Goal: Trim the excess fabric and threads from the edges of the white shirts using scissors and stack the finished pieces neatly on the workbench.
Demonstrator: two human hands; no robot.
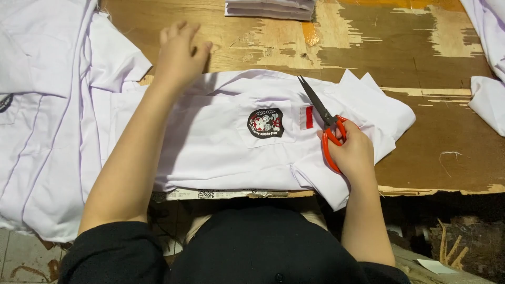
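A folded white shirt (226, 147) lies on the worn wooden table (421, 58), its chest pocket showing a dark round badge (265, 123) and a small red-and-white patch (306, 117). My right hand (353, 152) grips red-handled scissors (325, 118) with the dark blades closed and pointing up-left over the shirt beside the patch. My left hand (179, 55) rests at the shirt's far left corner, fingers spread and pressing on the cloth and table.
A heap of white shirts (47, 105) covers the left side. More folded white cloth (271, 8) sits at the back edge, and white fabric (489, 63) hangs at the right. A strip of printed paper (210, 194) lies along the table's near edge.
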